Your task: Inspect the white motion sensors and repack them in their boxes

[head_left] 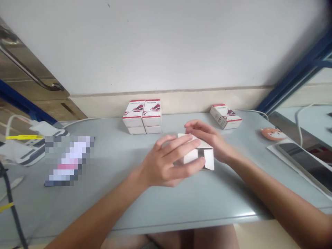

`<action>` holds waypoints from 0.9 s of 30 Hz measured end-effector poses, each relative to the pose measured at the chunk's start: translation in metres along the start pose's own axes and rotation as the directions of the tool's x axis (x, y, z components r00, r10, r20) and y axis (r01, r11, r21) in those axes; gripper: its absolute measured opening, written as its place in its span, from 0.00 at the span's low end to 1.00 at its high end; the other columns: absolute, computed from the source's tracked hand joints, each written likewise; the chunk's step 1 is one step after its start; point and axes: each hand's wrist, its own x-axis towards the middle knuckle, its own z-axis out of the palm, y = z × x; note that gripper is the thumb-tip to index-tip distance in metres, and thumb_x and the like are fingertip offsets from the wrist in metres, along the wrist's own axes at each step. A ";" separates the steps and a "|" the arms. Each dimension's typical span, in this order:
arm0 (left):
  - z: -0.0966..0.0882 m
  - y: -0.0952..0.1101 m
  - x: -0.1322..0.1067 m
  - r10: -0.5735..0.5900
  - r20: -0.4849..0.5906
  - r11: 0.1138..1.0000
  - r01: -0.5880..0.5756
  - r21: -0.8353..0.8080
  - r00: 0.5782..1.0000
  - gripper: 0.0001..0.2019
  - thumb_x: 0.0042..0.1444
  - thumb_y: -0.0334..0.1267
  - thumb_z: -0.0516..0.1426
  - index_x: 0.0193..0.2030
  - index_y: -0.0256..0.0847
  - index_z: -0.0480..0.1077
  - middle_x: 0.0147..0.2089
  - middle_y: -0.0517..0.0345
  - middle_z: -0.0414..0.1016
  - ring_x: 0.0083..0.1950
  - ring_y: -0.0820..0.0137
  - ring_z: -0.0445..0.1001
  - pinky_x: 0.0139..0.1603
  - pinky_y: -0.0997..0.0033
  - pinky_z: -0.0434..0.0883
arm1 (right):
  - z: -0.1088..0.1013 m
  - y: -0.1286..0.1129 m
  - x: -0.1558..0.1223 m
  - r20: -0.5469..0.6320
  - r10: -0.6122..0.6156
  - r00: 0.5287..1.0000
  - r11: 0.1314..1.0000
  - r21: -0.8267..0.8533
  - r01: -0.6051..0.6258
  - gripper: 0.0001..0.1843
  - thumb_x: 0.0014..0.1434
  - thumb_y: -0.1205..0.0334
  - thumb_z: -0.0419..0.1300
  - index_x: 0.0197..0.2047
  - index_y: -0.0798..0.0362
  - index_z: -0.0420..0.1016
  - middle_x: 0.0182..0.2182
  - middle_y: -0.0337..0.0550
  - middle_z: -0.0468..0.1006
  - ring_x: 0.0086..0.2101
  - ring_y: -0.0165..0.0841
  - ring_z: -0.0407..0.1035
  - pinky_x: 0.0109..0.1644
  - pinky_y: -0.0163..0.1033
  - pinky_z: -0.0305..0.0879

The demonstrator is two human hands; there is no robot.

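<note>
The left hand and the right hand are positioned together near the centre of the grey-blue worktop. A white cardboard carton is located between them, with its flaps unfolded at the end facing the person. Contact between the carton and the worktop cannot be confirmed from this view.

The left-hand fingers are closed onto the carton, slightly spread across its upper and near faces, with the hand covering much of the carton's left side. The right-hand fingers are curved over the carton's far upper edge and also grip it. The carton is therefore held between both hands.

A stack of four printed cartons stands at the far edge of the worktop, left of the hands, arranged two over two. Each carton is white with red and grey printing. A single matching carton lies at an angle farther right, well apart from the stack and just beyond the right hand.

On the right side are an orange fox-face disc and a tablet, which lies on a white sheet. A white cable runs behind the single carton. On the left side are a pixelated object, too obscured to identify, and a white device crossed by a yellow strap.
</note>
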 end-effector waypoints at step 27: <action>0.005 -0.017 -0.015 -0.320 -0.101 0.945 0.310 -0.101 0.942 0.24 0.56 0.28 0.70 0.46 0.51 0.59 0.58 0.56 0.63 0.61 0.60 0.78 0.57 0.52 0.85 | -0.004 0.002 -0.006 0.234 -0.742 0.629 0.194 -0.822 0.535 0.16 0.67 0.67 0.59 0.54 0.40 0.76 0.52 0.50 0.71 0.51 0.47 0.72 0.53 0.58 0.75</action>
